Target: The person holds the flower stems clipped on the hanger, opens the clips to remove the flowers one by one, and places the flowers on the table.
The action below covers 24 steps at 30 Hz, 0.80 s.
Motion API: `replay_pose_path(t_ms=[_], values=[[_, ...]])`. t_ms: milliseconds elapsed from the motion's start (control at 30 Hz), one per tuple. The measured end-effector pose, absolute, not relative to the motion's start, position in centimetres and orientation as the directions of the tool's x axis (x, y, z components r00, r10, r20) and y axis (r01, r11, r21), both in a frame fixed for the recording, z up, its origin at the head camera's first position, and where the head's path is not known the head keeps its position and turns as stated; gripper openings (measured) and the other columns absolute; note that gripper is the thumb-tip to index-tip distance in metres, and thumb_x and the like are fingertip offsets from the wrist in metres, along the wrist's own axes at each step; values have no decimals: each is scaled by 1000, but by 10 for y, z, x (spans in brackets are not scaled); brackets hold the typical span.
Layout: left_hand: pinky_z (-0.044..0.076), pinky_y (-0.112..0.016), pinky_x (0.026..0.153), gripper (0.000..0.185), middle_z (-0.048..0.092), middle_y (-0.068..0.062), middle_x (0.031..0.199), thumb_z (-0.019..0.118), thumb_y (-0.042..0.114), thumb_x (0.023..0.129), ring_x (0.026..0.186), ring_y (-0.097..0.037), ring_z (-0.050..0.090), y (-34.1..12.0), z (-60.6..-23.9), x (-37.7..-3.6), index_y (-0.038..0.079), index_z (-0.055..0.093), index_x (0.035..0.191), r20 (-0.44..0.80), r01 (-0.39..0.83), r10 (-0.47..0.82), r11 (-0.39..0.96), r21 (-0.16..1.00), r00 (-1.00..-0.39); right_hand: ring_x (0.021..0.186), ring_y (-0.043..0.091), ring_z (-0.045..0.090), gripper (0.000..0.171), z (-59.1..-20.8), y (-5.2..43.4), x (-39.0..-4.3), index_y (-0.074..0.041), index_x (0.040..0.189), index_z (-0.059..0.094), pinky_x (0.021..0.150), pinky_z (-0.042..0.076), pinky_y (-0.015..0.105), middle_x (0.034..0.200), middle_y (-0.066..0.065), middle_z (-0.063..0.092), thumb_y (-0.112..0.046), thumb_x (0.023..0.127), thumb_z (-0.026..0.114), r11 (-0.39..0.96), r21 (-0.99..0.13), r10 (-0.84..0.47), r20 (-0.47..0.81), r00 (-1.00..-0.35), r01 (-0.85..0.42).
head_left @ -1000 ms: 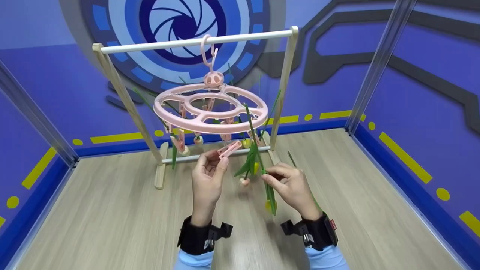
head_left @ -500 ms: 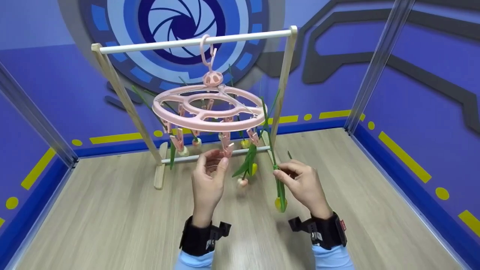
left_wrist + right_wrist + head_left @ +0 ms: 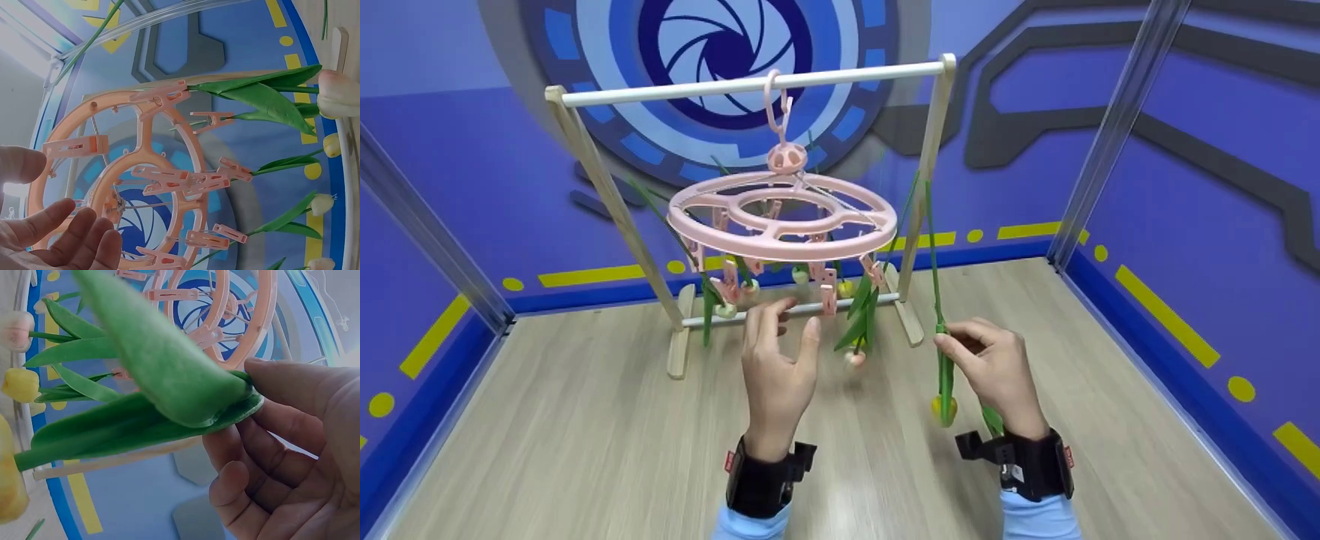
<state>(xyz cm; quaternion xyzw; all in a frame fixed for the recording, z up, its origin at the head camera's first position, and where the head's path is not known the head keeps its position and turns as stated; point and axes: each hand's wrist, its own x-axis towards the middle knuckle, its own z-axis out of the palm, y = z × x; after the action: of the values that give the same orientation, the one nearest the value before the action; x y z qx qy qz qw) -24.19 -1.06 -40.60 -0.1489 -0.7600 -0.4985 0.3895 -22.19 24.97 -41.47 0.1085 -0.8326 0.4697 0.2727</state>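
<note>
Below the round pink plastic clip hanger (image 3: 781, 217), the right hand (image 3: 996, 367) is pinching a freed yellow artificial tulip (image 3: 943, 360) while the left hand (image 3: 776, 367), fingers loose and holding nothing, is hovering beneath several tulips hanging clipped.

Light blue sleeves, black wrist straps

I see a light wood-grain laminate floor (image 3: 547, 450) carrying one item directly: a wooden drying rack with white round rails (image 3: 682, 341). Its two flat wooden feet rest on the boards, joined by the lower white rail. The floor meets blue walls with yellow markings on three sides
</note>
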Motion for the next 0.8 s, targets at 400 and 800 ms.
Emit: replay_pose_path(t_ms=[400, 800], values=[[53, -48, 89, 33, 62, -17, 117, 74, 15, 96, 106, -32, 62, -9, -408, -241, -3, 65, 122, 700, 572, -55, 533, 623, -712, 71, 9, 61, 6, -418, 264, -215, -7, 96, 81, 65, 48, 16, 84, 0, 71, -5, 90, 80, 594, -695, 95, 559, -823, -404], [53, -47, 91, 35, 64, -16, 120, 75, 18, 97, 110, -31, 62, -4, -413, -243, -3, 65, 124, 694, 576, 60, 612, 543, -718, 72, 12, 64, 5, -432, 275, -217, -6, 94, 80, 67, 51, 21, 83, -1, 71, -5, 90, 80, 684, -635, 55, 537, -841, -360]])
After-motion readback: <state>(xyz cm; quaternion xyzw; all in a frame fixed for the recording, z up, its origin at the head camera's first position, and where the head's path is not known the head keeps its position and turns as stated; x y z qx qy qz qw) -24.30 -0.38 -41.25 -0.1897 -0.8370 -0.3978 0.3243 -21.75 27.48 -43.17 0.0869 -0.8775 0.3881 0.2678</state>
